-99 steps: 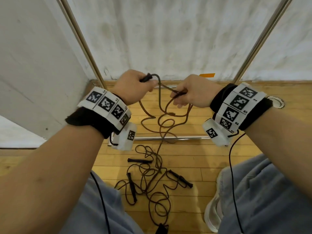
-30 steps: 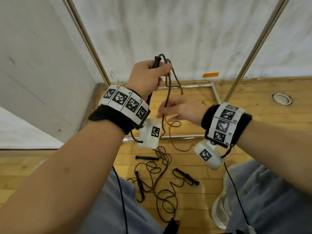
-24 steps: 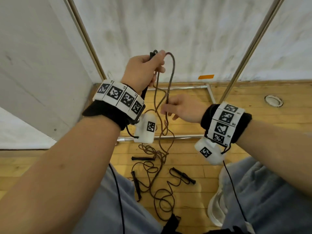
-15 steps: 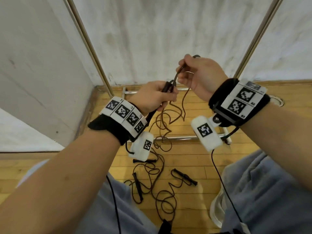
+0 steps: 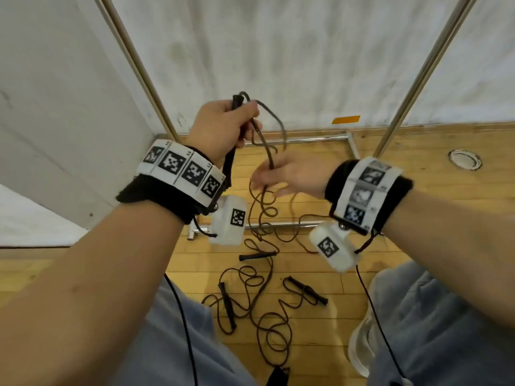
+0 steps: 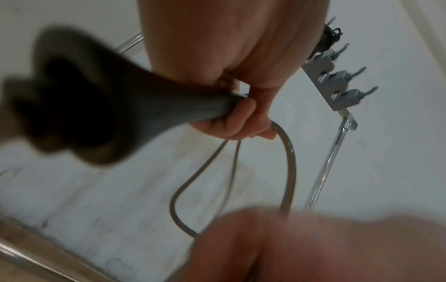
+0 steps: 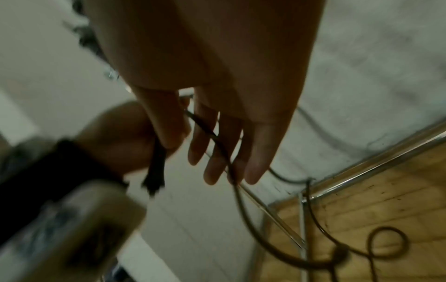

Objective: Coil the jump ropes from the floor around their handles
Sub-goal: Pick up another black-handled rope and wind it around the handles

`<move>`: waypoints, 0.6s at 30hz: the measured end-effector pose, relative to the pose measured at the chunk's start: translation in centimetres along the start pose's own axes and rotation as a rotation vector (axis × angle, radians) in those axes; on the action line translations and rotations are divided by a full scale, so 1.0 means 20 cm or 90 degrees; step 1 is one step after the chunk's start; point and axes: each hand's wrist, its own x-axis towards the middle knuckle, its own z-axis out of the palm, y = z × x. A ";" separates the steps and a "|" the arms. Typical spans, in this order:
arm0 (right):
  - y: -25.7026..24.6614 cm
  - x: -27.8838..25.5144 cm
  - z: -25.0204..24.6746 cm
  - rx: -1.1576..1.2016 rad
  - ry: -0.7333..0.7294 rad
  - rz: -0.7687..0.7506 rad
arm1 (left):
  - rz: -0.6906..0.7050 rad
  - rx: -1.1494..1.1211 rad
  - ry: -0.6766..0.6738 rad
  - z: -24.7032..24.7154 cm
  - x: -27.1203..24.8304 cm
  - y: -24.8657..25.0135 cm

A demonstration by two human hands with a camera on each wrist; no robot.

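Observation:
My left hand [image 5: 223, 126] is raised and grips a black handle [image 5: 237, 103] upright, with loops of brown rope [image 5: 280, 129] hanging from the fist. In the left wrist view the handle [image 6: 101, 116] is a dark blur under my curled fingers [image 6: 231, 122], and rope loops [image 6: 288, 164] dangle below. My right hand [image 5: 287, 174] is lower, fingers straight, with the rope [image 7: 217, 141] running across them. The rest of this rope drops to a tangle [image 5: 267, 316] on the wooden floor. Three more black handles [image 5: 256, 256] [image 5: 227, 307] [image 5: 305, 291] lie among it.
A chrome rack frame surrounds the spot: slanted poles [image 5: 133, 59] [image 5: 418, 79] and a floor bar [image 5: 278, 224]. White walls stand behind and to the left. A round floor fitting [image 5: 464, 160] sits at the right. My knees and a white shoe [image 5: 359, 349] border the tangle.
My left hand has risen with the handle turned upright. My right hand has dropped from above the left hand to below it, and its fingers have straightened along the rope.

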 end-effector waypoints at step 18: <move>-0.19 -0.04 -0.22 0.481 0.387 -0.157 | -0.038 0.086 -0.170 0.10 -0.06 -0.14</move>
